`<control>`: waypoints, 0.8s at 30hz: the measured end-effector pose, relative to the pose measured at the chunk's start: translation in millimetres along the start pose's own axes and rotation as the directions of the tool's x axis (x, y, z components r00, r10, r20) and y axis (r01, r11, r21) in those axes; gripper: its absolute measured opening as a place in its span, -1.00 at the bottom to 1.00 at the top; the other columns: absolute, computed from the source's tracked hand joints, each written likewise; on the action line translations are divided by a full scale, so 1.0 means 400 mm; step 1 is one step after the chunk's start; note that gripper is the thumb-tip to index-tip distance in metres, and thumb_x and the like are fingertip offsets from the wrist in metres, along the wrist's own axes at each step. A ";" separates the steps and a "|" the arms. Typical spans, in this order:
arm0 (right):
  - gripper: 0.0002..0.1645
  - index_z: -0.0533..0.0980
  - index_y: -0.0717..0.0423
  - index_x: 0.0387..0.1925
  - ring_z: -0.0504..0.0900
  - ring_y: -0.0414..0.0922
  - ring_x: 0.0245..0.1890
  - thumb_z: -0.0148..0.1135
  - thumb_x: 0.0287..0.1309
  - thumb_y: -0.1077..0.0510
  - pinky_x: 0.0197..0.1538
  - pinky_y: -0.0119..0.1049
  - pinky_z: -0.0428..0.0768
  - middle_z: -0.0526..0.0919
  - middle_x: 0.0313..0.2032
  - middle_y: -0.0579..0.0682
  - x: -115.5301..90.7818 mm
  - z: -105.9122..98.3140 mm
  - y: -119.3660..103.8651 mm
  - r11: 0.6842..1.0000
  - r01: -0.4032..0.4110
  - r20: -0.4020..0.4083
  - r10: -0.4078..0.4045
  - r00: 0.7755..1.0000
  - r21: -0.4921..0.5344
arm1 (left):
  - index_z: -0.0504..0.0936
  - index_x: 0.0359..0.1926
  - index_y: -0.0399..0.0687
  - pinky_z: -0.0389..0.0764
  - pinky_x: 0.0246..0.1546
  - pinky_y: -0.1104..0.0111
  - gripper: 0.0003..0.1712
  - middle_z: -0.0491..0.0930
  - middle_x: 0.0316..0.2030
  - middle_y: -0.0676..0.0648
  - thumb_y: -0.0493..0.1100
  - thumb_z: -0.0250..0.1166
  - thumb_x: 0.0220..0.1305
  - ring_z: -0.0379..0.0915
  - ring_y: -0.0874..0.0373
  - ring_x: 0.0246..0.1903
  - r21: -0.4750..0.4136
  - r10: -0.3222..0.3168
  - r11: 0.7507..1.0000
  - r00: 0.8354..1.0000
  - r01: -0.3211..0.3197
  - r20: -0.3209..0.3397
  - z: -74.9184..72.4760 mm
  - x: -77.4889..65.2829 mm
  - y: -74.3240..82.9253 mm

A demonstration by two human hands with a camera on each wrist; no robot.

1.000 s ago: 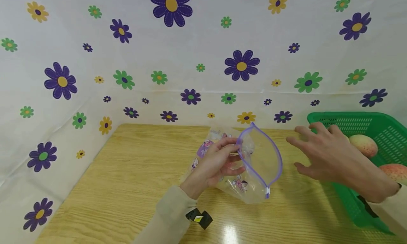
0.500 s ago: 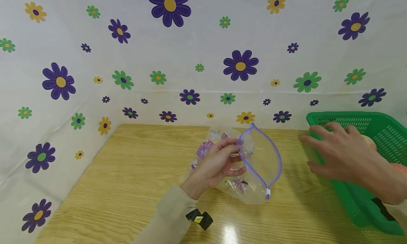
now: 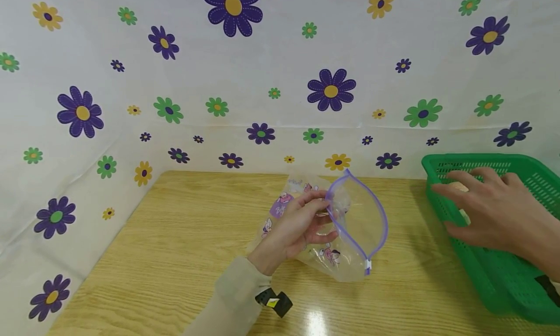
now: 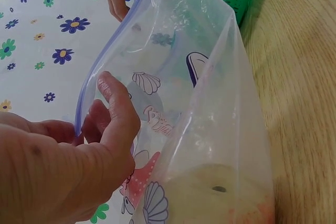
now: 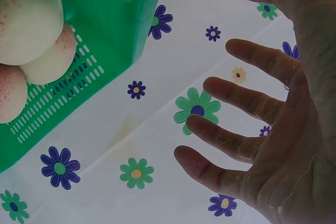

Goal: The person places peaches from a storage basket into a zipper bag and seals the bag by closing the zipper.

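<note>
My left hand (image 3: pixel 290 229) pinches the purple zip rim of a clear plastic zip bag (image 3: pixel 363 209), whose mouth gapes toward the right. Cartoon prints cover the bag, and a white slider sits at the rim's near end. In the left wrist view, a pale yellow peach (image 4: pixel 215 192) with reddish speckles lies low inside the bag. Over the green basket (image 3: pixel 477 273) hovers my right hand (image 3: pixel 494 209), fingers spread and nothing held. Peaches (image 5: pixel 29 17) lie in that basket in the right wrist view; from the head, the hand mostly hides them.
A wood-grain table (image 3: pixel 175 258) carries the bag and the basket. Behind and to the left hangs a white sheet (image 3: pixel 192 59) printed with purple, green and yellow flowers. The basket's raised left rim (image 3: pixel 426 168) stands between the bag and the fruit.
My right hand has moved right, from beside the basket's left rim to over its inside. The left hand and the bag have stayed in place.
</note>
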State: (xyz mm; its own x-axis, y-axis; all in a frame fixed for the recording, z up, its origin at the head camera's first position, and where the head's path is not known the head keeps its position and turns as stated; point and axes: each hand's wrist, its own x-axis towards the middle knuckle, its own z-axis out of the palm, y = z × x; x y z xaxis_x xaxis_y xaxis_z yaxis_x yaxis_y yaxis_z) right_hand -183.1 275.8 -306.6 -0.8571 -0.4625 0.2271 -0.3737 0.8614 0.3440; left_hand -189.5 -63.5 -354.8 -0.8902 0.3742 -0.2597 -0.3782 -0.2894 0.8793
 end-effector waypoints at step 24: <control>-0.22 0.62 0.04 0.12 0.45 0.52 0.06 0.55 -0.28 -0.05 -0.22 0.44 0.51 0.57 0.09 0.34 -0.046 0.030 0.070 0.995 -0.101 0.022 0.101 0.995 -0.004 | 0.46 0.06 0.06 0.77 -0.37 0.28 -0.85 0.56 -0.27 0.03 -0.17 0.05 0.58 0.57 0.23 -0.34 -0.009 -0.001 1.000 1.000 0.001 0.021 0.001 -0.002 0.001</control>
State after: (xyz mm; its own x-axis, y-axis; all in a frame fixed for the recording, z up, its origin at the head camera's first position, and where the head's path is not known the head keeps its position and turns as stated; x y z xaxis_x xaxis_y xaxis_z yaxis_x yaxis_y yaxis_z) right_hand -182.1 310.8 -312.1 -0.8980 -0.3683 0.2405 -0.2838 0.9029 0.3229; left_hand -188.9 -63.4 -354.2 -0.8842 0.3931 -0.2523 -0.3817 -0.2968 0.8753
